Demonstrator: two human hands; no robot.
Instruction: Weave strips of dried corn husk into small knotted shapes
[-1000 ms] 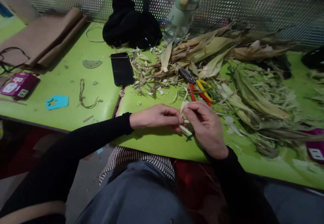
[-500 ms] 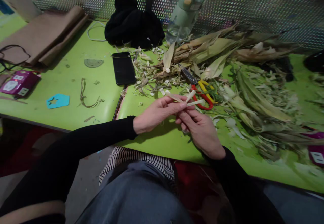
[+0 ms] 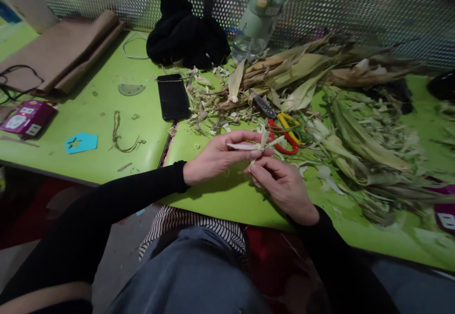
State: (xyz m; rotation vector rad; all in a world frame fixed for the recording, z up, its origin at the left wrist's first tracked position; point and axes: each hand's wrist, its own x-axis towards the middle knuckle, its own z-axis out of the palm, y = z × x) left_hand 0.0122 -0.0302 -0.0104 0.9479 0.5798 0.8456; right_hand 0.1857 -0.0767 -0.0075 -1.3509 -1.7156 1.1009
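Pale corn husk strips (image 3: 263, 139) fan out in several directions from a crossing point between my hands. My left hand (image 3: 222, 155) pinches them at that crossing, thumb on top and fingers beneath. Just below and to the right, my right hand (image 3: 280, 183) has its thumb and forefinger closed on a short husk end that points down toward me. Both hands are a little above the green table (image 3: 213, 195). Right behind the strips lie scissors or pliers with red and yellow handles (image 3: 284, 134), their dark jaws pointing away to the left.
Dried corn husks (image 3: 291, 70) and shredded scraps (image 3: 384, 120) cover the back and right. A phone (image 3: 173, 97), a clear protractor (image 3: 131, 89), a blue cutout (image 3: 81, 142) and a purple box (image 3: 28, 117) lie left. A water bottle (image 3: 258, 20) stands behind, beside black cloth (image 3: 186, 34).
The strips have turned and spread, one now pointing left across my left hand's fingers. My right hand has shifted slightly down, away from my left fingertips. Other things stay put.
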